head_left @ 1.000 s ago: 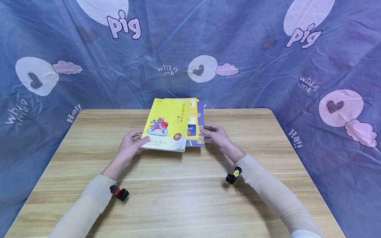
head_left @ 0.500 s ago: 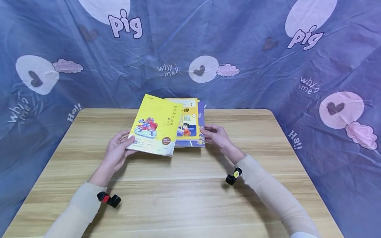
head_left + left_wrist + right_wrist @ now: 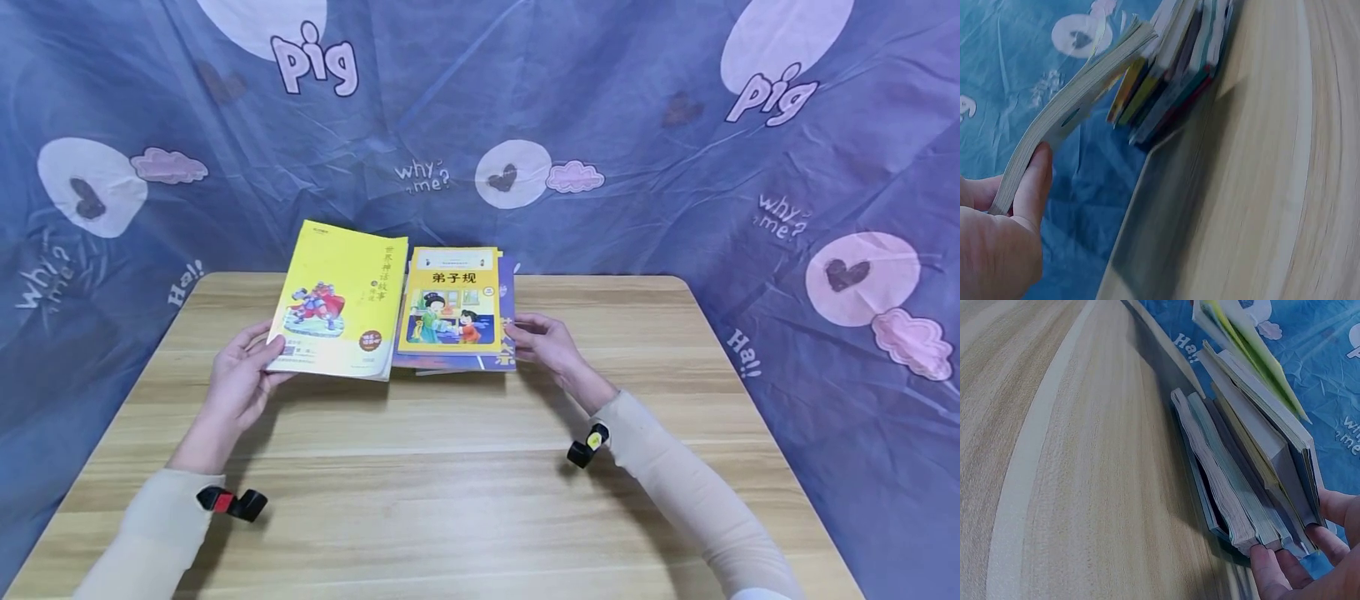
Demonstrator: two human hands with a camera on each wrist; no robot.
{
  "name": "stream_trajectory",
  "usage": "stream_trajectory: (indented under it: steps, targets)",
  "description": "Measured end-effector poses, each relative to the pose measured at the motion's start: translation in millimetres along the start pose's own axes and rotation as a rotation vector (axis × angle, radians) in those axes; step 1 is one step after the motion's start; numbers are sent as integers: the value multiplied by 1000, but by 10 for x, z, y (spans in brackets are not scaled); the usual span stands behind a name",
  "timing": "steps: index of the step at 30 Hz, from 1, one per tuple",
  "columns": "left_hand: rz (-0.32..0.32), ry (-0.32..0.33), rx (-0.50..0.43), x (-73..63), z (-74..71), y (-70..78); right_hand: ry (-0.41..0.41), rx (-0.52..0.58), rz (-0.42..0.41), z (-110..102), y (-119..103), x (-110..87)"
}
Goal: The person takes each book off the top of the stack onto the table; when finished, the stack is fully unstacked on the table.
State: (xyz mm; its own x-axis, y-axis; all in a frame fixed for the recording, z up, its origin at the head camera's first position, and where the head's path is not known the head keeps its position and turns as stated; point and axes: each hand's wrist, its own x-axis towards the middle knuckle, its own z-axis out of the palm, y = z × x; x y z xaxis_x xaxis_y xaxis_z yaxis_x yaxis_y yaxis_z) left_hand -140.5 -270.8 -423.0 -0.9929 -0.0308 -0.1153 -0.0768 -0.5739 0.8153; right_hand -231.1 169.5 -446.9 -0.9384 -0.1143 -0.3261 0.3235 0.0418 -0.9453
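Note:
My left hand (image 3: 240, 379) grips the lower left corner of a yellow paperback book (image 3: 341, 271), thumb on its cover. The left wrist view shows this book above the table, its pages slightly bent. At the table's back, a smaller yellow-framed book (image 3: 453, 261) lies on a wider purple book (image 3: 506, 287), atop an uneven stack of books (image 3: 1235, 462) of varied thickness. My right hand (image 3: 551, 346) holds the stack's right side. Its thumb laps onto the purple cover, while several fingertips (image 3: 1263, 556) press the page edges lower down.
The wooden table (image 3: 450, 500) stretches toward me in front of the stack. A wrinkled blue cloth backdrop (image 3: 450, 83) with printed words surrounds its back and sides. Both wrists carry small black cameras, the left one (image 3: 251, 505) and the right one (image 3: 580, 454).
My left hand has drawn the yellow paperback leftward off the stack, turning it slightly on the way. The yellow-framed book beneath is now uncovered. My right hand has stayed in place.

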Motion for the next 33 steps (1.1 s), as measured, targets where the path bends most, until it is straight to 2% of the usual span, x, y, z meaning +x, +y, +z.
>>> stream_trajectory:
  steps: [2, 6, 12, 20, 26, 33]
  targets:
    - [0, 10, -20, 5, -56, 41, -2, -2, 2, -5, 1, -1]
    - [1, 35, -4, 25, -169, 70, -8, -1, 2, -8, 1, 0]
    - [-46, 73, 52, 101, -284, -9, -4, 10, 0, -4, -7, -10]
    - [-143, 108, 194, 243, -282, -182, -13, 19, 3, -10, -11, -31]
    - [-167, 109, 291, 355, -254, -288, -13, 21, -5, -15, -3, -39]
    - [-191, 115, 331, 462, -307, -367, -18, 22, -7, -16, 12, -32]
